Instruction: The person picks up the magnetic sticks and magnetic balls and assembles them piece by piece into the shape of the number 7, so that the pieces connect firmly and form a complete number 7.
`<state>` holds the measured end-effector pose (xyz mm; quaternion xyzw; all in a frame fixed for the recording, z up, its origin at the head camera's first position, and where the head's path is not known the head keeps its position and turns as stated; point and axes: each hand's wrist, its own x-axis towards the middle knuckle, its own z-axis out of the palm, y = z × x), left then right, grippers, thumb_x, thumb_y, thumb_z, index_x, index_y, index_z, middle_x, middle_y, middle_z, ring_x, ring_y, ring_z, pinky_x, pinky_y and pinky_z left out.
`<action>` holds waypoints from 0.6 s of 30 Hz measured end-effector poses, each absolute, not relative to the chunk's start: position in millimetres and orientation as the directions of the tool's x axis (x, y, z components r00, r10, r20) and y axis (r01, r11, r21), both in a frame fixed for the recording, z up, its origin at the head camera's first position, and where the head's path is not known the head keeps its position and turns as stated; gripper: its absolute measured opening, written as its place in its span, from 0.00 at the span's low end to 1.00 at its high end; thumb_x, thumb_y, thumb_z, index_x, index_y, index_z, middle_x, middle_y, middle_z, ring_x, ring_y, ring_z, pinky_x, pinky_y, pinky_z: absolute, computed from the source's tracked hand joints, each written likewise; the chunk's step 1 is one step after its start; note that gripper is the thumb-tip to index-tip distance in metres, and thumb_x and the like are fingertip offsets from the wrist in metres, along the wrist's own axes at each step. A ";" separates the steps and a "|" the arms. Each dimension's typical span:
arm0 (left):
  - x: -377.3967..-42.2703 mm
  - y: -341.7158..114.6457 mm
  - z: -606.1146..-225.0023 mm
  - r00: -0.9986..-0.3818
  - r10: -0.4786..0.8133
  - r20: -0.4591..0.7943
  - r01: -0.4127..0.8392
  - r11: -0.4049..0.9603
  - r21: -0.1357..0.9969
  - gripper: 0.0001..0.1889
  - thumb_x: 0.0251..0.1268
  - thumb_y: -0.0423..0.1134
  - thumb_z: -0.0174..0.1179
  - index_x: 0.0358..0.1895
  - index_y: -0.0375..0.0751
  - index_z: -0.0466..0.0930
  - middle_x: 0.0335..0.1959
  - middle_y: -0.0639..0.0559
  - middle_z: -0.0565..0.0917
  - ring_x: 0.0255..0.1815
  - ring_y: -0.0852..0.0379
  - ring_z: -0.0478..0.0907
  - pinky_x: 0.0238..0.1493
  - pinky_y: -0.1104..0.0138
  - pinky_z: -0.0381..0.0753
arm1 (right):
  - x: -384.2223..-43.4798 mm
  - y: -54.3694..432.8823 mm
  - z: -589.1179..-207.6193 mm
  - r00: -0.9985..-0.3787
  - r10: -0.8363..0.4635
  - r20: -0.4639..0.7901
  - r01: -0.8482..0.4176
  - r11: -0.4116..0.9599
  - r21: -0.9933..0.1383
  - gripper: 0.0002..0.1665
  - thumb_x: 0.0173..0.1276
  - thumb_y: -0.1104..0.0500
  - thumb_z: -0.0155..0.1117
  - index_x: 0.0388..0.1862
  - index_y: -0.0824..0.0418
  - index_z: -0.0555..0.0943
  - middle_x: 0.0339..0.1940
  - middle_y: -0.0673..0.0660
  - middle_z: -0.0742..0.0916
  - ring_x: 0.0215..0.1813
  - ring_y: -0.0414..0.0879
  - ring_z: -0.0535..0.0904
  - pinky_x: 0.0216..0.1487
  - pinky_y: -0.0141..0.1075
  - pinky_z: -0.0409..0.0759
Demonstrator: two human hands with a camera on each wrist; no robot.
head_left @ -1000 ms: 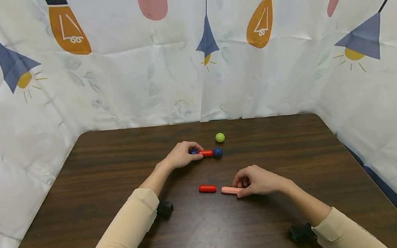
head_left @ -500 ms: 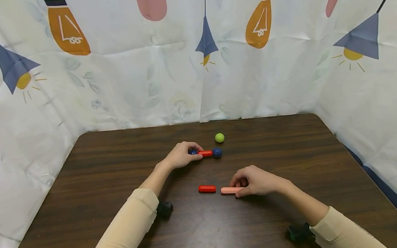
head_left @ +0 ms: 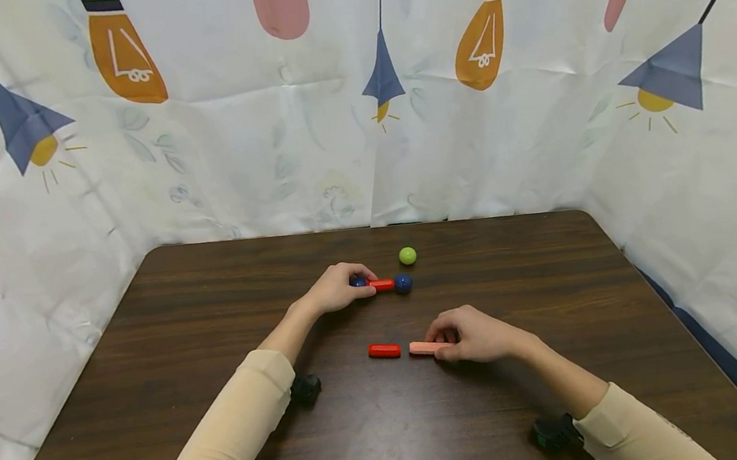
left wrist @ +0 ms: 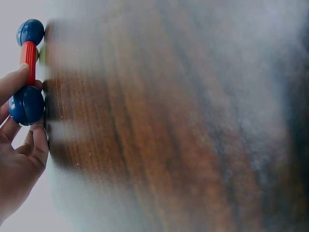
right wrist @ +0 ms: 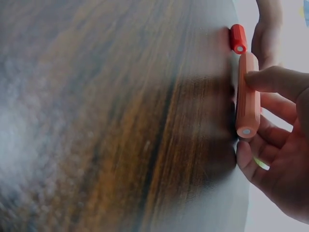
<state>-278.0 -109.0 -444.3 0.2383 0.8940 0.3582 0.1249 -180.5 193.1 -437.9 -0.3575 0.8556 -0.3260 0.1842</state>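
My left hand [head_left: 336, 287] pinches a red ribbed rod [head_left: 383, 284] with a dark blue ball on each end. The far ball [head_left: 403, 283] shows fully in the head view, while the near ball [left wrist: 26, 104] sits by my fingers in the left wrist view. Closer to me, my right hand [head_left: 478, 333] grips a longer salmon-pink ribbed rod [right wrist: 248, 99] between thumb and fingers. A pale round disc shows in the end of that rod. Just left of its tip, a short red rod [head_left: 384, 351] lies on the table, apart from it in the head view.
A lime green ball [head_left: 408, 256] rests behind the blue-ended piece. The dark wood table [head_left: 211, 295] has a printed white curtain [head_left: 249, 160] along its back and sides. Black devices [head_left: 307, 389] are at both wrists.
The salmon-pink rod's left tip has risen slightly in the head view, away from me or up, and its ribbing looks different. My left hand and the other pieces have stayed put.
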 end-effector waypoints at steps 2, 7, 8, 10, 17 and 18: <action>-277.9 -108.9 -444.2 -0.857 0.513 -0.055 0.334 0.632 0.699 0.12 0.72 0.44 0.67 0.53 0.46 0.87 0.49 0.53 0.85 0.47 0.53 0.77 0.55 0.56 0.75 | -180.9 193.0 -437.9 -0.686 -0.723 -0.087 -0.478 0.538 -0.694 0.09 0.71 0.58 0.70 0.49 0.55 0.87 0.32 0.44 0.81 0.31 0.39 0.74 0.32 0.35 0.74; -277.7 -108.9 -444.2 -0.857 0.512 -0.058 0.332 0.636 0.696 0.12 0.72 0.44 0.67 0.54 0.46 0.87 0.49 0.53 0.85 0.47 0.53 0.77 0.54 0.56 0.75 | -181.6 192.9 -438.6 -0.708 -0.700 -0.093 -0.447 0.545 -0.709 0.09 0.72 0.58 0.69 0.49 0.54 0.85 0.32 0.45 0.81 0.32 0.40 0.74 0.33 0.35 0.74; -277.7 -108.9 -444.2 -0.856 0.513 -0.058 0.334 0.635 0.697 0.12 0.72 0.44 0.67 0.54 0.46 0.87 0.49 0.53 0.85 0.46 0.53 0.77 0.54 0.56 0.75 | -181.7 192.8 -438.7 -0.710 -0.698 -0.090 -0.445 0.544 -0.712 0.09 0.72 0.58 0.69 0.49 0.54 0.85 0.32 0.45 0.81 0.32 0.40 0.74 0.34 0.35 0.74; -277.8 -109.0 -444.1 -0.855 0.516 -0.055 0.337 0.634 0.696 0.12 0.72 0.44 0.67 0.54 0.46 0.87 0.49 0.52 0.85 0.47 0.53 0.77 0.54 0.56 0.75 | -182.0 192.9 -438.5 -0.715 -0.694 -0.085 -0.440 0.541 -0.716 0.08 0.73 0.58 0.69 0.49 0.54 0.85 0.32 0.45 0.81 0.32 0.41 0.75 0.34 0.35 0.74; -277.8 -108.2 -443.8 -0.859 0.509 -0.062 0.325 0.634 0.702 0.12 0.71 0.44 0.67 0.53 0.47 0.87 0.49 0.53 0.85 0.47 0.52 0.77 0.55 0.56 0.75 | -181.8 191.7 -435.7 -0.741 -0.663 -0.111 -0.372 0.542 -0.754 0.12 0.72 0.59 0.68 0.53 0.55 0.83 0.32 0.47 0.84 0.33 0.43 0.78 0.36 0.38 0.77; -277.6 -108.0 -443.8 -0.861 0.505 -0.064 0.320 0.635 0.703 0.12 0.71 0.44 0.67 0.53 0.47 0.87 0.49 0.53 0.85 0.47 0.52 0.77 0.55 0.56 0.75 | -181.8 191.5 -435.4 -0.744 -0.658 -0.116 -0.359 0.540 -0.761 0.13 0.73 0.59 0.68 0.54 0.55 0.83 0.32 0.47 0.84 0.33 0.44 0.79 0.36 0.38 0.77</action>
